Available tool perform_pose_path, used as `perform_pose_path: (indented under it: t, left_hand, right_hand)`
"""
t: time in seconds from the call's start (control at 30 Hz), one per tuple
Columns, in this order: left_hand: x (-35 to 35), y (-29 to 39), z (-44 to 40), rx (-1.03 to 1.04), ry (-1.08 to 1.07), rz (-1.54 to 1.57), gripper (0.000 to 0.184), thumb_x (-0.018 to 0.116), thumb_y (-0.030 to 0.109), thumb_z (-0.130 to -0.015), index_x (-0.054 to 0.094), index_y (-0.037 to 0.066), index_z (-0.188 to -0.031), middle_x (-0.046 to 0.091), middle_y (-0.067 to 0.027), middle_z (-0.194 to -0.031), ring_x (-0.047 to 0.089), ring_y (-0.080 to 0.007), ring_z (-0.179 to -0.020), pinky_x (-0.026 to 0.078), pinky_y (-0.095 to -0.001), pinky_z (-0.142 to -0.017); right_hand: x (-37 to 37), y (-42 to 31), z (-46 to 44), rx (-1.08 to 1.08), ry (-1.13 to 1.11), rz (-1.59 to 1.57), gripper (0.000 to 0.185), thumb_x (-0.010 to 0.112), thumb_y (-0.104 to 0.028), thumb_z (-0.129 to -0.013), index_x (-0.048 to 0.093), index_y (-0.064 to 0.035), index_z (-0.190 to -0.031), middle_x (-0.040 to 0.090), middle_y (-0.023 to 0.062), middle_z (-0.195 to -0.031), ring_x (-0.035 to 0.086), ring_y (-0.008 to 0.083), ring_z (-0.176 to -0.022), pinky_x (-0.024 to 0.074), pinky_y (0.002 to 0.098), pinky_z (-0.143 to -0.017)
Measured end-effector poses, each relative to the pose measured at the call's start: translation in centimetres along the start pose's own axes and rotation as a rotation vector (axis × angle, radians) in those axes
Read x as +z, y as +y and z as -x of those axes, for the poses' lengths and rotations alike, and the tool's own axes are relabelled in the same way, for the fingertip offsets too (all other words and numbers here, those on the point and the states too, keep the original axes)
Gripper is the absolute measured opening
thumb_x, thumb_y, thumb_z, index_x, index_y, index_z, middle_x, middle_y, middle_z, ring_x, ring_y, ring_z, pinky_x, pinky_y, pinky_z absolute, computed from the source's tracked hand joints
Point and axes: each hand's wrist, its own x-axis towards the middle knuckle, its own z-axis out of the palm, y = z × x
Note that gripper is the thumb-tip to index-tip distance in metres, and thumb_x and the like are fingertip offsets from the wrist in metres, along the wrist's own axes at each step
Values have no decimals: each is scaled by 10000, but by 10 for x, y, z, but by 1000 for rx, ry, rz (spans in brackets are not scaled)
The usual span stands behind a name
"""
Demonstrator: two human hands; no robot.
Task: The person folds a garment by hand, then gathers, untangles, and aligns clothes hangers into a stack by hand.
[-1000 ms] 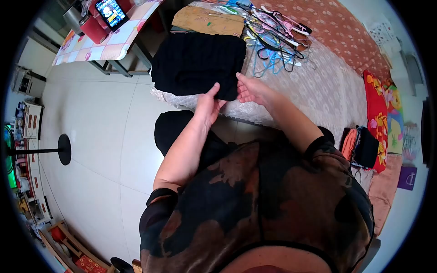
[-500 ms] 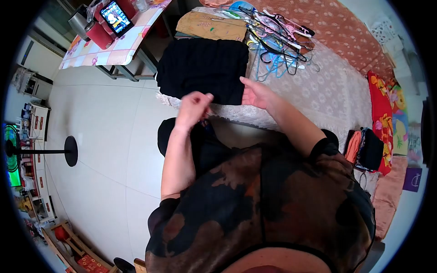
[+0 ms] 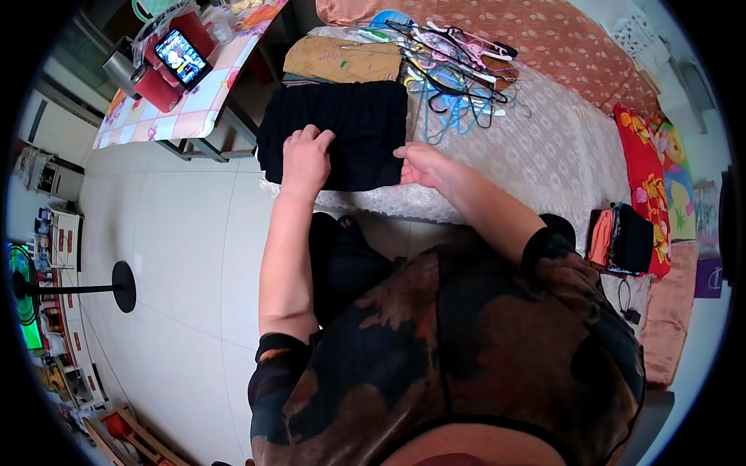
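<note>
A black cloth (image 3: 357, 116), folded to a rough rectangle, lies at the near edge of the bed. On its left part rests my left hand (image 3: 308, 159), palm down with bent fingers. My right hand (image 3: 420, 165) pinches the cloth's right edge near the front corner, thumb on top. Just behind the cloth is a folded tan garment (image 3: 342, 59) with a small green mark. A tangled pile of hangers (image 3: 458, 74) lies to the right of the garment.
A table (image 3: 210, 109) with a checked cover at the upper left holds a phone (image 3: 183, 60) and a red cup (image 3: 155, 89). Folded clothes (image 3: 622, 239) and a red pillow (image 3: 645, 186) lie on the bed's right. A black fan stand (image 3: 123, 286) is on the floor.
My left hand has left the front edge, lifted, and come down on the cloth's left part. My right hand has stayed at the right edge. The view has shifted slightly.
</note>
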Motion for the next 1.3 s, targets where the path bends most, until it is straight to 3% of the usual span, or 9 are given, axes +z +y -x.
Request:
perform_pose_path:
  t: [0.13, 0.3, 0.4, 0.67, 0.83, 0.87, 1.0, 1.13, 1.3]
  left_hand:
    - [-30, 11, 7, 99, 82, -31, 246, 567, 28, -731, 682, 151, -910, 571, -54, -903, 543, -274, -923, 400, -489, -934]
    - [-25, -2, 25, -103, -389, -27, 267, 634, 134, -817, 673, 155, -1081, 611, -80, -1042, 543, -303, -1093, 388, -527, -969]
    - [-39, -32, -4, -191, -289, 329, 281, 671, 148, -806, 657, 60, -1073, 654, -151, -1024, 633, -323, -926, 502, -370, -824]
    - [26, -114, -102, -743, -216, 5, 450, 556, 479, -871, 700, 60, -948, 660, -213, -1001, 628, -377, -936, 489, -449, -824]
    - [66, -117, -97, -666, -62, -28, 332, 491, 364, -925, 639, 73, -983, 664, -207, -950, 633, -377, -915, 497, -467, -796]
    - [70, -121, -96, -638, 8, -49, 261, 477, 301, -933, 611, 80, -970, 660, -196, -891, 635, -377, -879, 501, -475, -759]
    - [44, -128, -110, -538, 291, -68, 246, 479, 299, -935, 559, 71, -888, 638, -191, -831, 621, -401, -791, 495, -494, -689]
    - [57, -151, -125, -467, 229, -112, 244, 467, 309, -941, 556, 85, -907, 635, -180, -846, 620, -401, -810, 495, -497, -705]
    - [98, -168, -101, -651, -104, -74, 360, 465, 440, -932, 592, 135, -1075, 648, -178, -1007, 616, -366, -962, 490, -469, -817]
  right_hand:
    - [0, 1, -11, 47, 4, -66, 352, 391, -94, -929, 415, 29, -1257, 602, 195, -1142, 657, 333, -949, 550, 500, -794]
    - [-2, -3, -10, -28, 8, 56, 365, 375, -121, -929, 422, 35, -1255, 639, 192, -1046, 667, 328, -905, 561, 481, -732]
    - [-23, -16, -13, 90, -17, 310, 407, 363, -359, -958, 534, -14, -1091, 656, 160, -862, 672, 285, -736, 564, 422, -624]
    - [-24, -85, -59, 21, 294, 410, 588, 326, -619, -913, 541, -71, -903, 613, 82, -726, 621, 179, -604, 524, 337, -508]
    - [-5, -77, -79, -154, 304, 539, 395, 617, -343, -858, 558, -15, -1071, 637, 79, -843, 625, 166, -619, 510, 343, -462]
    - [-5, -80, -78, -143, 370, 483, 345, 635, -105, -798, 551, -2, -1116, 645, 90, -938, 646, 195, -713, 547, 362, -565]
    - [-8, -86, -76, -510, 160, 131, 400, 534, 36, -779, 522, 13, -1178, 633, 117, -1056, 621, 242, -958, 515, 359, -845]
    - [-8, -84, -87, -678, 165, 174, 404, 509, 58, -774, 532, 12, -1175, 628, 120, -1067, 616, 227, -974, 512, 342, -845]
    - [-37, -71, -119, -338, 108, 40, 332, 498, 21, -799, 554, 28, -1126, 636, 119, -1040, 629, 228, -940, 530, 344, -810]
